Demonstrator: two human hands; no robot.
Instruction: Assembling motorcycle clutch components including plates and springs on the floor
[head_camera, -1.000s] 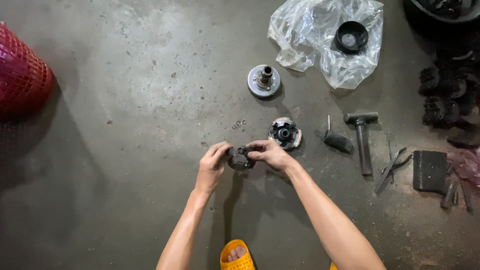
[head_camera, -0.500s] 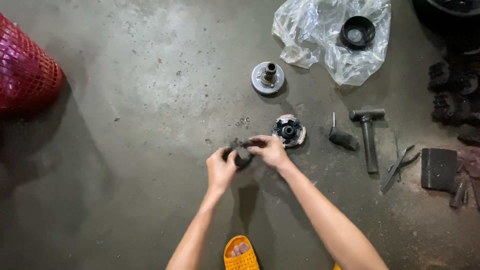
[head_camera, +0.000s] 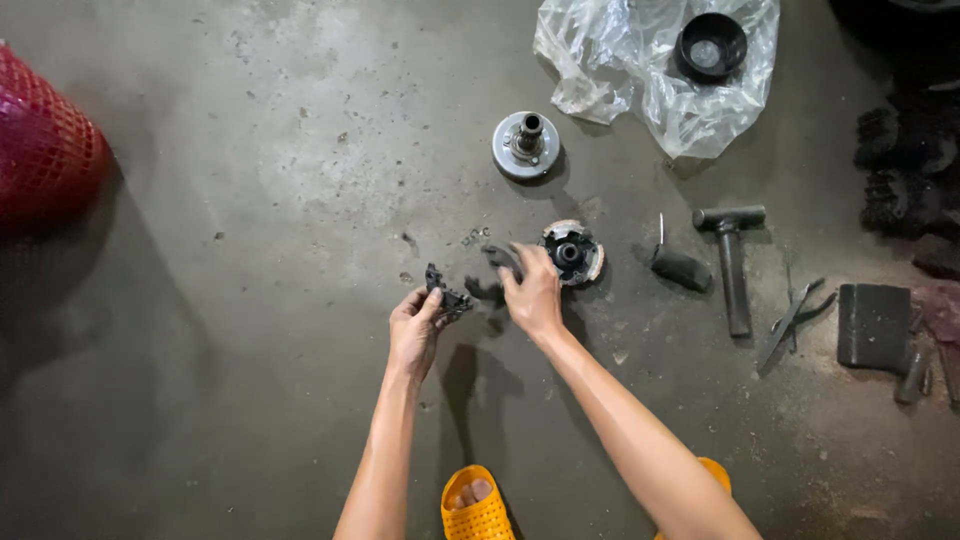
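Now apart: left hand (head_camera: 418, 330), right hand (head_camera: 532, 292).

Your hands have come apart: a second ago both pinched one dark part together, and now your left hand (head_camera: 415, 330) holds the small black part (head_camera: 446, 295) alone (its exact shape is too dark to read). Your right hand (head_camera: 532, 292) has moved off rightward with a dark piece (head_camera: 500, 258), fingertips now just beside the round grooved hub (head_camera: 571, 252).
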